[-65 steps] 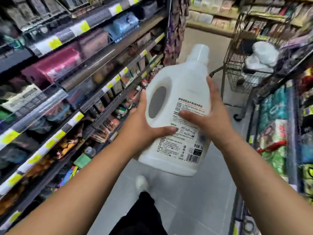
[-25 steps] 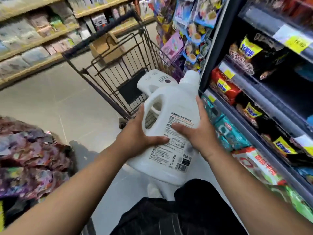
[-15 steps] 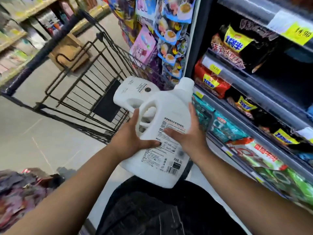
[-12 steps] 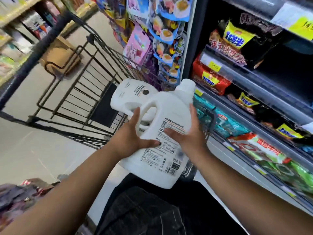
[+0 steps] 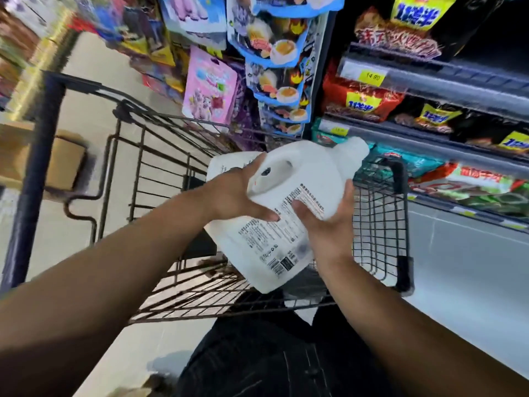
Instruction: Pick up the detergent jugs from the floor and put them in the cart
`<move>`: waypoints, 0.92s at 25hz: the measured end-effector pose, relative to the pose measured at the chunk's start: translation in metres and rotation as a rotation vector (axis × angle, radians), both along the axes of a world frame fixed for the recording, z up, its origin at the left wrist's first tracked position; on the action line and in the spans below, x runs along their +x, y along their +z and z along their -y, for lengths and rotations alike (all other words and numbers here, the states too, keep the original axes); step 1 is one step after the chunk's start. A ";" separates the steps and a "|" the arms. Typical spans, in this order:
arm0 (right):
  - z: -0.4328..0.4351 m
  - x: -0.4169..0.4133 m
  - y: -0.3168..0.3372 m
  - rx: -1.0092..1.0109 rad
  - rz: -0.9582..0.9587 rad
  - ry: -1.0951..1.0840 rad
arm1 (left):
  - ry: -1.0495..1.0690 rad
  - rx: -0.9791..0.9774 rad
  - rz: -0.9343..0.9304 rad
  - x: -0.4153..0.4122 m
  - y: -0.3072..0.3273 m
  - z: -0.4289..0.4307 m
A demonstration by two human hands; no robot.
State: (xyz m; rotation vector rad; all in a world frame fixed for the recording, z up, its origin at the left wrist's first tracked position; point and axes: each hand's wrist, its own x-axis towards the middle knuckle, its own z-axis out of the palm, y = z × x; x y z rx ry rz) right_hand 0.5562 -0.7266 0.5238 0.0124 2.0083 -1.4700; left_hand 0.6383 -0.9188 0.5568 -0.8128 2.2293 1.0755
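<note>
I hold a white detergent jug (image 5: 297, 179) with both hands over the basket of a black wire cart (image 5: 380, 224). The jug is tilted, its cap pointing up and to the right, its printed label facing me. My left hand (image 5: 237, 196) grips its upper left side by the handle. My right hand (image 5: 329, 224) supports its lower right side. A second white jug (image 5: 226, 164) lies in the cart just behind the held one, mostly hidden by my left hand.
Shelves of snack packets (image 5: 372, 101) run along the right, close to the cart's side. Hanging packets (image 5: 211, 87) fill a rack beyond the cart. The cart's dark handle bar (image 5: 31, 179) stands at left, with a cardboard box (image 5: 63, 161) on the floor behind it.
I have stepped up to the cart and brought the jug forward and over its basket, tilting it further to the right. Both hands keep their hold.
</note>
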 end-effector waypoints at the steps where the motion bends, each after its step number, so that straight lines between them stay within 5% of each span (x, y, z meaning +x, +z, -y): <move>1: 0.007 0.009 -0.001 -0.007 0.009 -0.051 | -0.051 -0.005 0.013 -0.002 -0.003 0.011; 10: 0.056 0.055 -0.015 0.055 0.137 -0.315 | -0.331 0.034 0.075 -0.018 -0.030 0.078; 23: 0.090 0.062 -0.036 0.186 0.186 -0.308 | -0.346 0.064 0.102 -0.009 -0.075 0.112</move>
